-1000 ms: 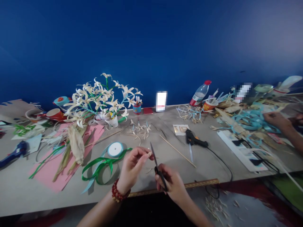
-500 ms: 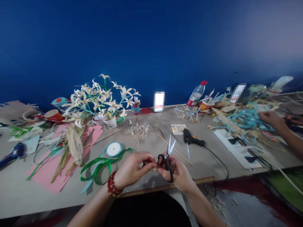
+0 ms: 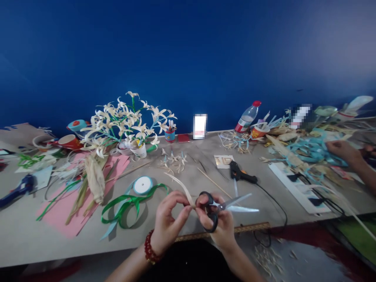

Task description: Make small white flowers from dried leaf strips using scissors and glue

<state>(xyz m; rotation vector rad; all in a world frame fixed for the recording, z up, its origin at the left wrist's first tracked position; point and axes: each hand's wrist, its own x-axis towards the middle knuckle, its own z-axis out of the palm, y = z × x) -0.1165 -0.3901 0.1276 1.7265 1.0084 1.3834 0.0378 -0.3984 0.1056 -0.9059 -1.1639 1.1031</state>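
Note:
Over the front edge of the table, my left hand, with a red bead bracelet at the wrist, is closed in a pinch. A thin, pale, curved strip of what looks like dried husk rises from its fingertips. My right hand is closed round black-handled scissors, whose slightly parted blades point right. Its thumb and forefinger meet the left fingertips at the strip's lower end. Left of the hands lie a loop of green ribbon and a white ribbon spool.
White handmade flowers stand in cups at the back. A black glue gun lies right of centre, its cord trailing past a white power strip. Dried husks rest on pink paper. Another person's hand is at far right.
The scissors have swung from pointing up to pointing right. The pale strip now stands up from the left fingertips, where before only a bit showed. Both hands have shifted slightly right.

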